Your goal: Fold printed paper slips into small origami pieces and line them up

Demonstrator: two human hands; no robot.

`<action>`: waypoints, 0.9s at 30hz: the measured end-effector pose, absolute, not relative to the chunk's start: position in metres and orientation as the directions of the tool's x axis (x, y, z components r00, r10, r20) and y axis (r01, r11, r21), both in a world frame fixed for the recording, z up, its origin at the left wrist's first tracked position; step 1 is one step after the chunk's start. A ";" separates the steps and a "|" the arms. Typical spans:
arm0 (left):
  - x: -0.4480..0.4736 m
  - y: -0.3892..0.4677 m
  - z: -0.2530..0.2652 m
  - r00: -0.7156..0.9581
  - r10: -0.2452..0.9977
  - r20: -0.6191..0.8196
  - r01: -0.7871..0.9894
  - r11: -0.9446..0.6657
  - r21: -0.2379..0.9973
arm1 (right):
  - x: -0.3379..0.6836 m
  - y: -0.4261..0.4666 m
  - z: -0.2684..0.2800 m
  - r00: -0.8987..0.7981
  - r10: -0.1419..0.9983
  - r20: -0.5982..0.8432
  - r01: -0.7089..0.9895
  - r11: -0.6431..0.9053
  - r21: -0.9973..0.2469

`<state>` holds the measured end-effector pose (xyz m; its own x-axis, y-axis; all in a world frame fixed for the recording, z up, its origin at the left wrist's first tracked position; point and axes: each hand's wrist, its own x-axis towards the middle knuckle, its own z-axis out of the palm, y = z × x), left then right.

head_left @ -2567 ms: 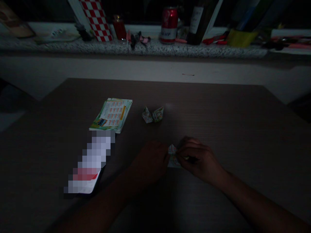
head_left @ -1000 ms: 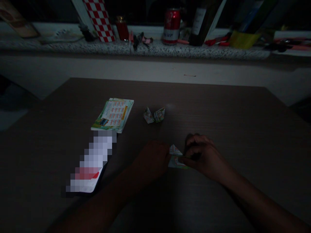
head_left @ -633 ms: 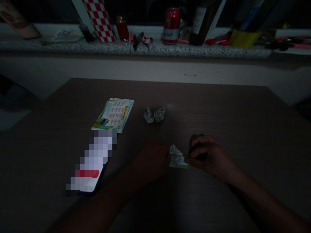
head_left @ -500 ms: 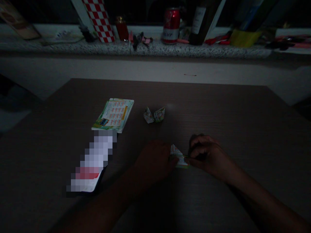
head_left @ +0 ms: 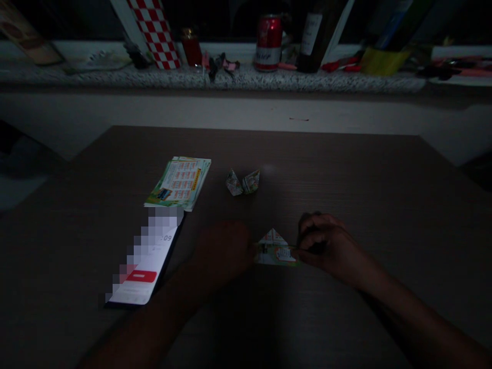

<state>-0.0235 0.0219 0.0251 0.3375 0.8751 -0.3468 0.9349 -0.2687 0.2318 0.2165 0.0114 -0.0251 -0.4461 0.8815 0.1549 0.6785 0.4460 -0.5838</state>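
A small printed paper (head_left: 273, 252), green and white, lies on the table between my hands, its top folded to a triangular point. My left hand (head_left: 225, 248) is closed at the paper's left edge, its fingertips dark and partly hidden. At the right edge, my right hand (head_left: 325, 243) pinches the paper between thumb and curled fingers. Beyond them stand two small folded paper pieces (head_left: 243, 183), each with a pointed top.
To the left lies a stack of printed cards (head_left: 179, 182), with a lit phone (head_left: 154, 266) just nearer. Behind the table (head_left: 346, 169), a stone sill (head_left: 238, 79) holds a red can (head_left: 268, 43), a dark bottle (head_left: 310, 43) and a checkered tube (head_left: 157, 36).
My left hand has slid left along the paper, uncovering more of its printed face and folded peak. My right hand stays at the right edge.
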 end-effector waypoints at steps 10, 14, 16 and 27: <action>-0.038 0.025 0.019 0.314 0.878 -0.361 0.928 -0.203 0.314 | 0.222 0.012 -0.025 -0.442 0.891 0.108 0.692 0.415 -0.590; -0.039 0.024 0.015 0.338 0.884 -0.323 0.910 -0.220 0.350 | 0.225 0.013 -0.023 -0.454 0.884 0.112 0.684 0.427 -0.591; -0.039 0.023 0.013 0.355 0.885 -0.301 0.898 -0.233 0.374 | 0.225 0.013 -0.021 -0.464 0.881 0.094 0.687 0.425 -0.590; -0.014 0.014 0.004 0.486 0.874 -0.031 0.798 -0.429 0.422 | 0.208 0.002 -0.022 -0.494 0.855 0.155 0.685 0.493 -0.536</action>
<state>-0.0136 0.0135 0.0044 0.4857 0.8736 -0.0307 0.7984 -0.4291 0.4223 0.2076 0.0024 -0.0218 -0.4942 0.8554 0.1550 0.6850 0.4930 -0.5364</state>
